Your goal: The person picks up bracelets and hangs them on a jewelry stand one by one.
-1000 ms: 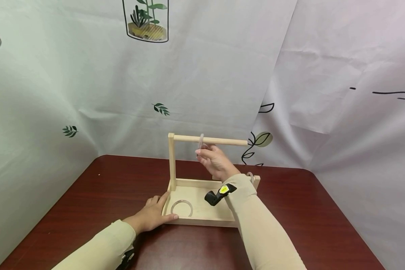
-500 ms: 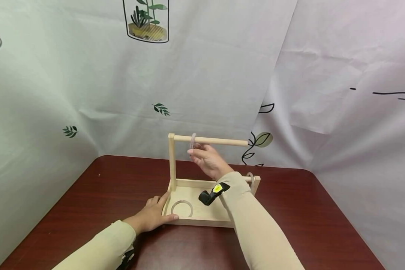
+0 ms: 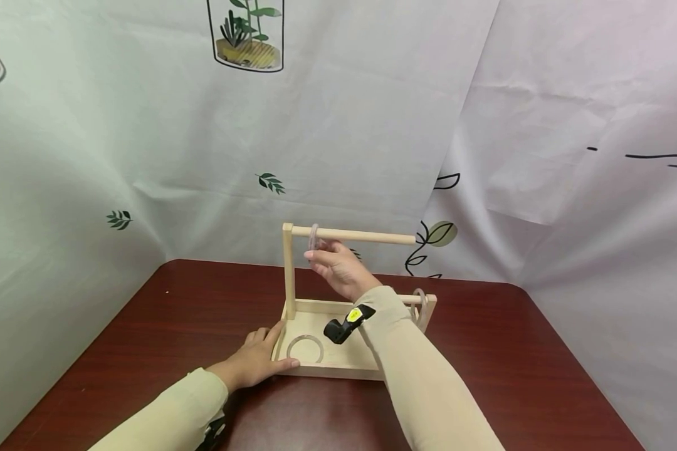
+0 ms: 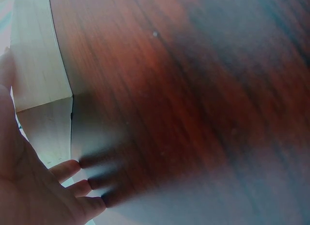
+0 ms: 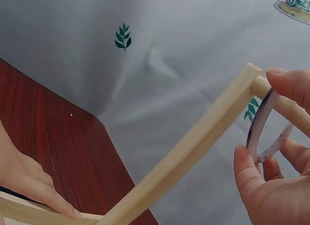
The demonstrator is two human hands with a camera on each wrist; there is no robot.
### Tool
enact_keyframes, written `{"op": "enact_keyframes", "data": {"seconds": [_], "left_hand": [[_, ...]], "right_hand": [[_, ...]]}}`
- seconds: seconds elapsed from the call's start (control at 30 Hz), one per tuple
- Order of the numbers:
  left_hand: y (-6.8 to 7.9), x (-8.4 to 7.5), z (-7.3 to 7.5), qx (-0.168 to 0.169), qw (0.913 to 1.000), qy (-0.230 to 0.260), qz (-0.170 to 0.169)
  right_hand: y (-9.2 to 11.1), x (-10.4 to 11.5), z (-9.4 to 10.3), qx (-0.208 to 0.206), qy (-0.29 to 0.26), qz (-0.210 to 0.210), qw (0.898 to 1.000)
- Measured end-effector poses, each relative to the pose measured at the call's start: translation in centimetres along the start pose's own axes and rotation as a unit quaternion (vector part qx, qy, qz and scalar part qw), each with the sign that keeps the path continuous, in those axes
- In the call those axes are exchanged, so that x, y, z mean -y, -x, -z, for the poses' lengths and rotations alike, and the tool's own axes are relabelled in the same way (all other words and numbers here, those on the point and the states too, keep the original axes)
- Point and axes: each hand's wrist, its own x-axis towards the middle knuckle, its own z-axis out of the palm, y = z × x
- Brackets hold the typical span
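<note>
In the head view, my right hand [image 3: 341,268] pinches a translucent, pale purple bangle [image 3: 313,233] between thumb and fingers. The bangle encircles the upper rod [image 3: 378,237] of a pale wooden stand, close to the upright post [image 3: 289,269]. The right wrist view shows the rod passing through the ring, fingertips at its lower edge. My left hand [image 3: 254,357] rests at the left front corner of the stand's tray [image 3: 338,372], thumb on the front rim and fingers along the side. Another bangle [image 3: 304,337] lies flat inside the tray near that thumb.
A bangle [image 3: 424,307] hangs on the lower rod [image 3: 409,299] at the stand's right, partly behind the right sleeve. The stand sits on a dark red wooden table [image 3: 203,300]. A pale printed cloth [image 3: 361,125] hangs behind the table and along its sides.
My right hand has slid the bangle leftward along the upper rod, from nearer its middle to close by the post. The left hand has stayed at the tray corner.
</note>
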Motion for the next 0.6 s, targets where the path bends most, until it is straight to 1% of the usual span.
{"op": "enact_keyframes", "data": {"seconds": [0.3,0.6], "left_hand": [[-0.01,-0.04,-0.04,0.0,1.0,0.001,0.005],[0.01,-0.06,0.02,-0.003,1.0,-0.002,0.001]], "right_hand": [[-0.15,-0.17,-0.23,0.002,0.007,0.0,1.0],[-0.48,-0.39,-0.3,0.007,0.007,0.0,1.0]]}}
